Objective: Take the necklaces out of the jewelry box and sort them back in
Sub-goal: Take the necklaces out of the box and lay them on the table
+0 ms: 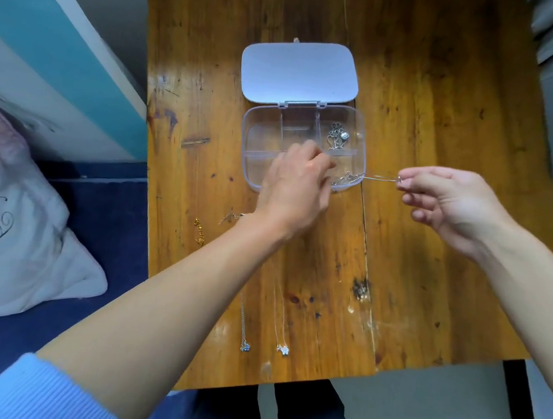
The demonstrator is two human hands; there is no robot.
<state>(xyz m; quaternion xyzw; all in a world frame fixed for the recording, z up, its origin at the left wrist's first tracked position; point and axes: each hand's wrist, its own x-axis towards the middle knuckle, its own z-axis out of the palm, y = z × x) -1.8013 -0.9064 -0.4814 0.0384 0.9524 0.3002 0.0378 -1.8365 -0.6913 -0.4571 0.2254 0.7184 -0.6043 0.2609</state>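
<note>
A clear plastic jewelry box [361, 122] with several compartments lies open on the wooden table [450, 125], its pale lid [299, 70] folded back. A silver necklace with a pendant [337, 136] rests in the far right compartment. My right hand [451, 203] pinches one end of a thin silver chain [358, 177] that stretches left into the box's near right compartment. My left hand [297, 184] hovers over the box's near edge with its fingertips down at that chain. Two silver necklaces with small pendants [245, 345] [283, 349] and a gold one [199, 233] lie on the table.
Another silver chain [231, 218] lies by my left wrist. A white pillow with script lettering [8, 223] sits on a blue surface to the left. A teal and white wall panel [47, 28] stands behind it. The table's near edge is close to my lap.
</note>
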